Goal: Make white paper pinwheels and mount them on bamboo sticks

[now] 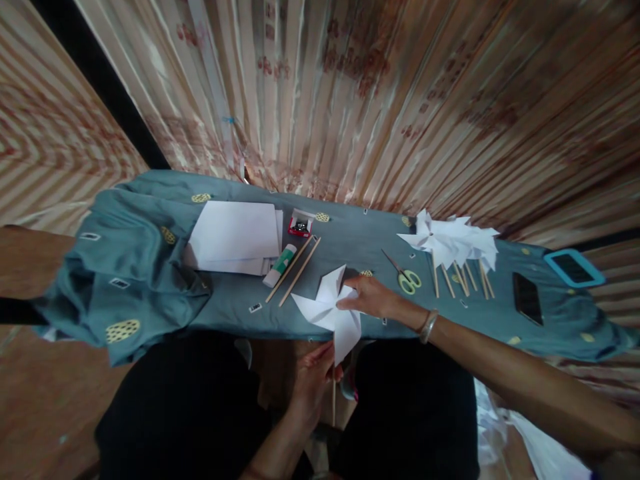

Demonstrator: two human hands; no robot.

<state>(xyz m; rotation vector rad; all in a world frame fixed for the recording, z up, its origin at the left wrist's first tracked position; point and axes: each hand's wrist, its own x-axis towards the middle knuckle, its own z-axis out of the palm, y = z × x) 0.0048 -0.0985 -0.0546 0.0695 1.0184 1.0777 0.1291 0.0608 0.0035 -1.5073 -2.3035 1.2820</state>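
A white paper pinwheel [327,312] on a thin wooden stick is held over the front edge of the cloth-covered surface. My left hand [316,373] is closed round the stick just below the paper blades, and the stick's lower end sticks out beneath it. At the right side of the blades, my right hand [365,297] pinches the paper near the centre. Left of the pinwheel lie two loose wooden sticks [299,272] and a green-and-white glue stick [280,265]. Scissors [406,277] with pale green handles rest to the right of it.
A stack of white paper [235,233] lies at the left, beside a small red box [301,223] of dark pins. Several pinwheels [453,240] are piled at the right. Beyond them are a dark phone [527,298] and a blue-framed device [574,268]. A curtain [320,93] hangs behind.
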